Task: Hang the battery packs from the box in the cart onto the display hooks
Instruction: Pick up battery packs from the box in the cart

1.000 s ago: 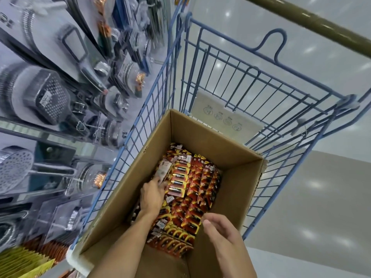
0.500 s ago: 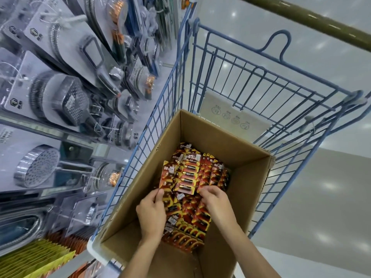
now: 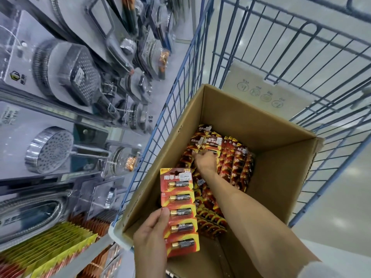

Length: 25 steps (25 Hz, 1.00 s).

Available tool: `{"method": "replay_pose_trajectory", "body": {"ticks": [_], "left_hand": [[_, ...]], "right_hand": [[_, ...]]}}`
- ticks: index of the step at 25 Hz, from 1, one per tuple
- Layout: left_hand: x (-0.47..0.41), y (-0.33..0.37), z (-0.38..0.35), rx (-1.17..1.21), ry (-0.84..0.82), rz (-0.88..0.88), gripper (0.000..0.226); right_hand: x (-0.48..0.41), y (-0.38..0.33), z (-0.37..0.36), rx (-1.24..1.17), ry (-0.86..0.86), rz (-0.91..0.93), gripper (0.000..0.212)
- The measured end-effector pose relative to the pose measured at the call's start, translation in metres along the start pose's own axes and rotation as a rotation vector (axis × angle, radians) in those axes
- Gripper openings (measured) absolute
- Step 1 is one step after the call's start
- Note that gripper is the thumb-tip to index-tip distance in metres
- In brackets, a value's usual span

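Head view: the left hand [image 3: 150, 237] pinches a long strip of red-and-orange battery packs [image 3: 180, 209], thumb on its front. It holds the strip upright over the near-left corner of the open brown cardboard box [image 3: 281, 177] in the blue wire cart [image 3: 261, 47]. The right hand [image 3: 204, 160] reaches onto the heap of red packs [image 3: 236, 163] inside, fingers curled; whether they grip one is too blurred to tell. Chrome shower heads [image 3: 50, 149] hang at left.

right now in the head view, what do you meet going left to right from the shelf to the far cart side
round shower head → left hand → strip of battery packs it holds → right hand → stacked battery packs → cardboard box, right wall → cart, blue wire side
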<state>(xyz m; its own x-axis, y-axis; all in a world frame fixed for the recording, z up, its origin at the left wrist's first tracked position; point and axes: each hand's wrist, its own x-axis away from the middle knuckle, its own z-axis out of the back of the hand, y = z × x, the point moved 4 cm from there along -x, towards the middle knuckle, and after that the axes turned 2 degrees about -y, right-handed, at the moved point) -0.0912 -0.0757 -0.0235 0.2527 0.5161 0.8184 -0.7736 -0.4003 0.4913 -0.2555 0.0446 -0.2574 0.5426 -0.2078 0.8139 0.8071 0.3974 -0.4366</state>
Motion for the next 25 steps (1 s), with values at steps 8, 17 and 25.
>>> {"method": "replay_pose_trajectory", "body": {"ticks": [8, 17, 25], "left_hand": [[0.006, 0.003, 0.021, 0.070, -0.139, -0.045, 0.012], [0.056, 0.034, 0.060, 0.207, -0.499, -0.261, 0.026], [0.137, -0.003, 0.151, 0.395, -0.500, -0.450, 0.032]], "right_hand": [[0.035, 0.004, 0.025, -0.309, -0.013, 0.092, 0.022], [0.258, -0.006, 0.169, -0.739, -0.137, 0.408, 0.023], [0.402, 0.009, 0.163, -0.768, -0.328, 0.571, 0.020]]}}
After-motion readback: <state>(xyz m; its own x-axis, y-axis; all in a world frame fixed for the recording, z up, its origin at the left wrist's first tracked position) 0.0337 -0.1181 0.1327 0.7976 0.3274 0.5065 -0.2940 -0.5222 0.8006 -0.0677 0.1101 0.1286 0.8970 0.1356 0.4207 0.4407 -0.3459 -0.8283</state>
